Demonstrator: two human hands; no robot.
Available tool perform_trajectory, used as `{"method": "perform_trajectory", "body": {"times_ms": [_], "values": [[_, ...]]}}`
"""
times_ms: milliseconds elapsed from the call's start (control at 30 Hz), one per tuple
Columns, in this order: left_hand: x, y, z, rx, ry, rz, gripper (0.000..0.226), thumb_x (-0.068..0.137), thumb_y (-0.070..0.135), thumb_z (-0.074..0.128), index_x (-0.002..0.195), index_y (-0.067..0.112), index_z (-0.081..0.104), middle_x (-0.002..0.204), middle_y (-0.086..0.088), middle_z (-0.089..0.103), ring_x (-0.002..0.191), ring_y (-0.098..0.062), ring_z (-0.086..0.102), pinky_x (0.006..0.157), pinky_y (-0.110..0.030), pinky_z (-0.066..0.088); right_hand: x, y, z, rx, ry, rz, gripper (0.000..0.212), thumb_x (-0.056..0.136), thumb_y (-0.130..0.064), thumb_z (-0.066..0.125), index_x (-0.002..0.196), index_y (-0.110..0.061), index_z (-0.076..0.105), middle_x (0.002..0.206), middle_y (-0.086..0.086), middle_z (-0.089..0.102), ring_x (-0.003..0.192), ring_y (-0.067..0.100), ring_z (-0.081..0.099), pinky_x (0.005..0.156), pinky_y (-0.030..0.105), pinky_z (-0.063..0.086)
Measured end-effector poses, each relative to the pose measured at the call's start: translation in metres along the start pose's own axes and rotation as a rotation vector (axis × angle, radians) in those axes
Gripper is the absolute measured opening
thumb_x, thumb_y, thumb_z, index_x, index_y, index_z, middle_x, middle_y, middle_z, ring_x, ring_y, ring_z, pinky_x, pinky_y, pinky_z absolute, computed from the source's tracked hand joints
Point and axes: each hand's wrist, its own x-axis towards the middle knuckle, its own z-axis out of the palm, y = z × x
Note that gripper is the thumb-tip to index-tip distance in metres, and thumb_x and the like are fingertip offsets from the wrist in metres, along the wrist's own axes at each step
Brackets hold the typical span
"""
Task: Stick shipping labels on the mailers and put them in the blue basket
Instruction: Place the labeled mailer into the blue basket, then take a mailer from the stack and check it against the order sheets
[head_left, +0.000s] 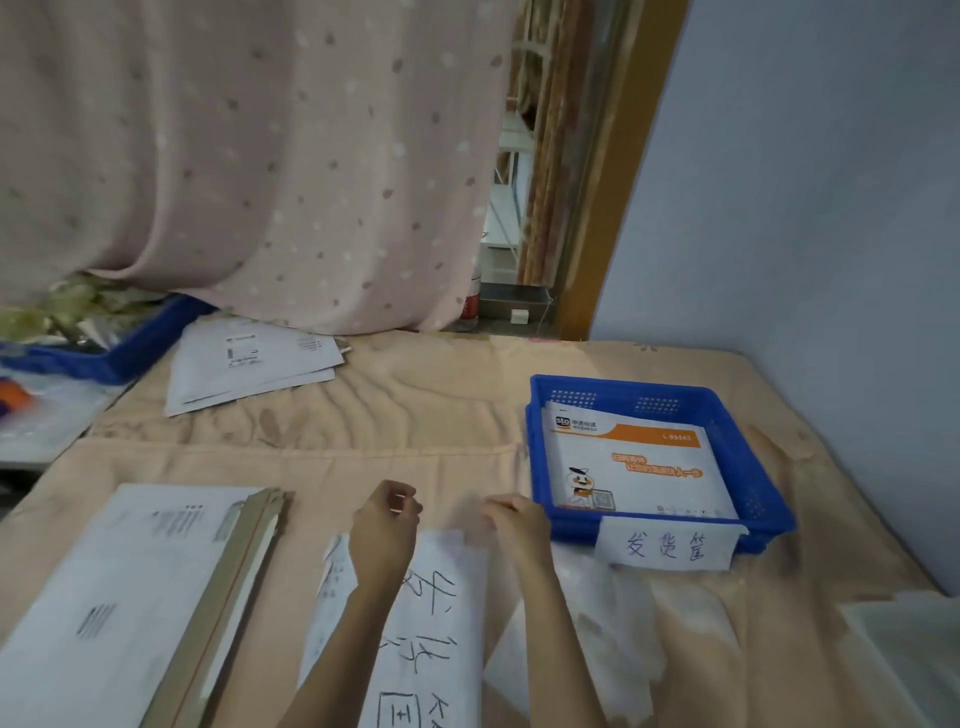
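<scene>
My left hand (384, 525) hovers over a white sheet with handwritten characters (436, 623), its fingers curled and pinching what looks like a small pale scrap. My right hand (517, 525) is just beside it and pinches a blurred white label sheet (475, 514) that sticks out to its left. A stack of white mailers (119, 587) lies at the front left. At the right stands the blue basket (769, 499), which holds an orange-and-white mailer (634, 467). A handwritten paper tag (670, 545) hangs on the basket's front wall.
Everything lies on a peach quilted cloth (415, 415). A second pile of white mailers (254, 358) sits at the back left, next to another blue basket (140, 343) full of odds and ends. A pink curtain (260, 156) hangs behind; a blue wall (831, 208) closes the right.
</scene>
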Motion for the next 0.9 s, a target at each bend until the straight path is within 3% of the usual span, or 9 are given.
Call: {"method": "perform_trajectory", "body": {"times_ms": [100, 200, 300, 433, 533, 633, 733, 800, 900], "values": [[0.01, -0.035, -0.044, 0.024, 0.038, -0.044, 0.013, 0.086, 0.011, 0.054, 0.087, 0.021, 0.061, 0.076, 0.005, 0.07, 0.071, -0.018, 0.067, 0.063, -0.034, 0.05, -0.012, 0.004, 0.045, 0.001, -0.066, 0.026, 0.01, 0.084, -0.007, 0.061, 0.079, -0.013, 0.067, 0.077, 0.004, 0.069, 0.079, 0.021, 0.065, 0.067, 0.02, 0.048], [0.019, -0.073, -0.092, 0.058, 0.076, -0.079, 0.011, 0.086, 0.012, 0.054, 0.089, 0.02, 0.06, 0.081, 0.002, 0.069, 0.073, -0.021, 0.066, 0.067, -0.037, 0.053, -0.025, 0.012, 0.092, 0.002, -0.117, 0.057, 0.007, 0.085, -0.008, 0.061, 0.083, -0.011, 0.067, 0.077, 0.002, 0.069, 0.086, 0.023, 0.07, 0.064, 0.022, 0.045], [0.02, -0.105, -0.136, 0.154, 0.142, -0.106, 0.009, 0.088, 0.013, 0.056, 0.095, 0.016, 0.06, 0.09, 0.001, 0.064, 0.082, -0.022, 0.06, 0.068, -0.029, 0.043, -0.04, 0.024, 0.136, -0.009, -0.152, 0.103, 0.008, 0.087, -0.008, 0.059, 0.085, -0.009, 0.066, 0.081, 0.001, 0.068, 0.076, 0.014, 0.069, 0.06, 0.021, 0.042], [0.019, -0.154, -0.175, 0.379, 0.231, -0.106, 0.029, 0.082, 0.016, 0.065, 0.109, 0.009, 0.058, 0.113, -0.01, 0.052, 0.103, -0.029, 0.05, 0.072, -0.036, 0.044, -0.056, 0.047, 0.19, -0.074, -0.199, 0.159, 0.01, 0.083, -0.007, 0.058, 0.08, -0.014, 0.065, 0.073, -0.001, 0.068, 0.081, 0.017, 0.071, 0.065, 0.024, 0.044], [0.019, -0.185, -0.188, 0.512, 0.137, -0.166, 0.052, 0.081, 0.03, 0.069, 0.125, 0.007, 0.052, 0.136, -0.017, 0.043, 0.123, -0.034, 0.042, 0.09, -0.043, 0.043, -0.066, 0.065, 0.223, -0.105, -0.214, 0.224, 0.009, 0.082, -0.008, 0.059, 0.084, -0.015, 0.064, 0.075, -0.002, 0.067, 0.083, 0.018, 0.071, 0.068, 0.025, 0.045], [0.018, -0.205, -0.194, 0.632, -0.011, -0.226, 0.068, 0.086, 0.038, 0.061, 0.143, 0.014, 0.033, 0.151, -0.013, 0.026, 0.139, -0.03, 0.025, 0.105, -0.039, 0.034, -0.073, 0.081, 0.252, -0.123, -0.266, 0.303, 0.009, 0.079, -0.01, 0.063, 0.083, -0.017, 0.063, 0.076, -0.004, 0.067, 0.085, 0.019, 0.069, 0.075, 0.03, 0.049], [0.018, -0.215, -0.199, 0.724, -0.047, -0.221, 0.059, 0.089, 0.045, 0.051, 0.14, 0.021, 0.034, 0.142, -0.004, 0.035, 0.13, -0.024, 0.034, 0.096, -0.033, 0.04, -0.078, 0.091, 0.275, -0.149, -0.294, 0.355, 0.006, 0.077, -0.011, 0.064, 0.076, -0.016, 0.061, 0.07, -0.002, 0.064, 0.076, 0.02, 0.064, 0.071, 0.032, 0.047], [0.021, -0.215, -0.2, 0.774, -0.021, -0.201, 0.056, 0.089, 0.052, 0.046, 0.135, 0.021, 0.04, 0.131, -0.003, 0.043, 0.12, -0.022, 0.041, 0.089, -0.031, 0.041, -0.079, 0.092, 0.286, -0.173, -0.3, 0.35, 0.022, 0.079, -0.01, 0.064, 0.063, -0.02, 0.052, 0.062, -0.001, 0.052, 0.063, 0.017, 0.052, 0.063, 0.029, 0.041], [0.031, -0.217, -0.205, 0.828, -0.044, -0.213, 0.065, 0.083, 0.06, 0.047, 0.135, 0.023, 0.037, 0.127, -0.002, 0.043, 0.118, -0.021, 0.042, 0.089, -0.028, 0.04, -0.078, 0.087, 0.297, -0.169, -0.329, 0.374, 0.021, 0.081, -0.007, 0.064, 0.067, -0.018, 0.054, 0.065, 0.002, 0.053, 0.057, 0.017, 0.05, 0.054, 0.023, 0.039]]}}
